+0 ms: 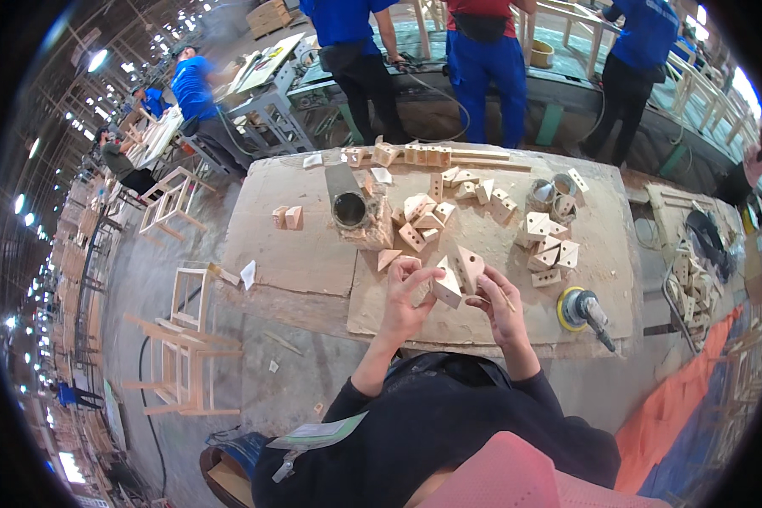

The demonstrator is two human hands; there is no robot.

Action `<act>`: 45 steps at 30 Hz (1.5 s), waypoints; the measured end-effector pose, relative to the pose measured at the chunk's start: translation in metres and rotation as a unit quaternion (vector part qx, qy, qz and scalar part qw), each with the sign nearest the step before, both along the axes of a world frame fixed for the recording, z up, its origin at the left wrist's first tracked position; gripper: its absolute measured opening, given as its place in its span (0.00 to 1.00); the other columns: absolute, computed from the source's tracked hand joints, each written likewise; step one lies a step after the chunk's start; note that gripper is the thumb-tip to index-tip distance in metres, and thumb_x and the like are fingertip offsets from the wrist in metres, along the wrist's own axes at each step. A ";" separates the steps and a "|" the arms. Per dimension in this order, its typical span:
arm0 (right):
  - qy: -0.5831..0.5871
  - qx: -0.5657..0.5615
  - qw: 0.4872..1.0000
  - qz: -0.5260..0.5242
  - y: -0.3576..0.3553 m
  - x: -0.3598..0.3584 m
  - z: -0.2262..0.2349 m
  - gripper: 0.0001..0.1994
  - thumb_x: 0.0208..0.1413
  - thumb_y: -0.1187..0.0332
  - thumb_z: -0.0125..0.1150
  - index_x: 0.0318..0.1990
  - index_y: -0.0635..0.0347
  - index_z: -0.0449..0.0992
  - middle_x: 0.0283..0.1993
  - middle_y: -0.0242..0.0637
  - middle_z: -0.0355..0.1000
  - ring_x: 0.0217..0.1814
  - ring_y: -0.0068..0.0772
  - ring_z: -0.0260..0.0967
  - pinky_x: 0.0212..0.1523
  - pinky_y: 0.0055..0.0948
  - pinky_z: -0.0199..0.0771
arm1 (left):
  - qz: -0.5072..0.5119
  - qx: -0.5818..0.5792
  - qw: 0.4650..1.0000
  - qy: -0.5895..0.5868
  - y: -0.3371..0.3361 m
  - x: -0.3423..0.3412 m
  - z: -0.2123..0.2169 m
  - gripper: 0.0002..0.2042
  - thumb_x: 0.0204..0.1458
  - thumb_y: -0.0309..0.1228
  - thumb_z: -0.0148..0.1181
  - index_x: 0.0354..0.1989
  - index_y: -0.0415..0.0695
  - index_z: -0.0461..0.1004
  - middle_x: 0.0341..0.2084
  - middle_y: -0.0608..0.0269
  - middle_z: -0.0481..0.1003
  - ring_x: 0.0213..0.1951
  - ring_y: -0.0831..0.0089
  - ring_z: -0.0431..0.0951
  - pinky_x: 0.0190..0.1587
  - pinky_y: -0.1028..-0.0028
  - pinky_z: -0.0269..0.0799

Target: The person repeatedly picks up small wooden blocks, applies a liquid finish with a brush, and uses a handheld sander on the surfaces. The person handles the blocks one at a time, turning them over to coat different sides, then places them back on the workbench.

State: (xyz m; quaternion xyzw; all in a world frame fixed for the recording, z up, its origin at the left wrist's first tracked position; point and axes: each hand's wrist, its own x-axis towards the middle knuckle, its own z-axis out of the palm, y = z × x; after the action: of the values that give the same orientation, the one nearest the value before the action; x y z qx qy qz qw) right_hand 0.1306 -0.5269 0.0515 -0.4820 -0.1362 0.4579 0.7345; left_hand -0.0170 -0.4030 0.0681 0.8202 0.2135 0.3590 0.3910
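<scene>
Above the near edge of the cardboard-covered table (305,262), my left hand (405,306) pinches a pale triangular wooden block (446,290) with its fingers. Close beside it, my right hand (508,323) grips a second wooden block (469,267) with a row of drilled holes. A thin light stick (506,298), perhaps a pencil, also lies between the right fingers. Just beyond both hands sits a heap of similar wooden blocks (421,216). Another pile of drilled blocks (554,251) is to the right.
A sander with a yellow pad (572,310) rests at the table's right front. Farther back are a dark tube (347,207) on a wooden block and two round containers (542,193). Wooden frames (182,364) stand left on the floor. People in blue (347,51) work behind.
</scene>
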 end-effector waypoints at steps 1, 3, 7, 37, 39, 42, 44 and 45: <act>0.011 0.001 1.000 0.011 0.000 -0.003 0.002 0.21 0.61 0.68 0.53 0.59 0.69 0.65 0.47 0.38 0.72 0.43 0.24 0.72 0.41 0.24 0.76 | -0.026 -0.042 0.999 -0.003 0.002 0.000 -0.004 0.25 0.37 0.13 0.56 0.46 0.49 0.75 0.38 0.62 0.67 0.43 0.67 0.69 0.45 0.74 0.68; 0.023 0.022 0.999 0.013 -0.003 -0.008 0.009 0.21 0.61 0.68 0.53 0.60 0.68 0.65 0.48 0.38 0.72 0.44 0.23 0.71 0.41 0.24 0.76 | -0.056 -0.079 0.995 -0.025 0.003 0.005 -0.008 0.25 0.38 0.12 0.54 0.47 0.48 0.74 0.39 0.62 0.66 0.42 0.70 0.69 0.41 0.76 0.68; 0.018 0.039 0.996 -0.081 -0.008 -0.019 0.009 0.24 0.60 0.68 0.55 0.61 0.69 0.62 0.48 0.39 0.72 0.46 0.26 0.71 0.43 0.27 0.75 | -0.113 -0.245 0.958 -0.096 -0.006 0.014 -0.013 0.24 0.45 0.12 0.49 0.52 0.43 0.68 0.41 0.65 0.68 0.41 0.77 0.70 0.41 0.80 0.67; 0.130 0.051 0.990 -0.003 -0.017 -0.022 0.000 0.24 0.59 0.66 0.54 0.60 0.67 0.62 0.49 0.40 0.73 0.47 0.30 0.74 0.40 0.26 0.76 | -0.072 -0.594 0.764 -0.244 -0.015 0.014 -0.008 0.19 0.62 0.29 0.47 0.59 0.33 0.61 0.54 0.51 0.68 0.55 0.65 0.71 0.59 0.69 0.68; 0.176 0.067 0.982 0.006 -0.019 -0.019 -0.004 0.22 0.60 0.64 0.50 0.59 0.66 0.62 0.48 0.39 0.73 0.46 0.29 0.74 0.40 0.25 0.76 | -0.067 -0.659 0.699 -0.270 -0.014 0.015 -0.014 0.19 0.64 0.31 0.41 0.59 0.31 0.59 0.55 0.45 0.67 0.56 0.58 0.70 0.60 0.66 0.69; 0.200 0.059 0.978 0.005 -0.022 -0.019 -0.011 0.22 0.61 0.62 0.46 0.59 0.64 0.63 0.48 0.37 0.73 0.46 0.27 0.74 0.40 0.25 0.75 | -0.106 -0.682 0.674 -0.263 -0.015 0.015 -0.013 0.20 0.65 0.31 0.40 0.60 0.30 0.58 0.56 0.45 0.66 0.57 0.59 0.69 0.61 0.66 0.68; 0.205 0.065 0.977 0.003 -0.025 -0.019 -0.015 0.23 0.61 0.61 0.46 0.59 0.64 0.62 0.48 0.37 0.73 0.46 0.27 0.74 0.40 0.25 0.76 | -0.116 -0.693 0.663 -0.258 -0.016 0.016 -0.011 0.20 0.65 0.31 0.40 0.60 0.30 0.57 0.56 0.44 0.66 0.57 0.59 0.69 0.61 0.66 0.67; 0.203 0.066 0.977 0.001 -0.025 -0.019 -0.016 0.23 0.61 0.61 0.45 0.60 0.65 0.62 0.49 0.38 0.73 0.47 0.29 0.74 0.40 0.24 0.76 | -0.111 -0.696 0.661 -0.259 -0.016 0.017 -0.011 0.20 0.65 0.31 0.40 0.60 0.30 0.57 0.56 0.42 0.65 0.57 0.57 0.69 0.61 0.64 0.67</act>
State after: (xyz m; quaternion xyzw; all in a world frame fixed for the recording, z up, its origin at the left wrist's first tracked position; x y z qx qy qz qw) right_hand 0.1111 -0.5521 0.0360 -0.3291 -0.0152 0.5371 0.7765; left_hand -0.0001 -0.4191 0.0571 0.2002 0.1986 0.2581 0.9241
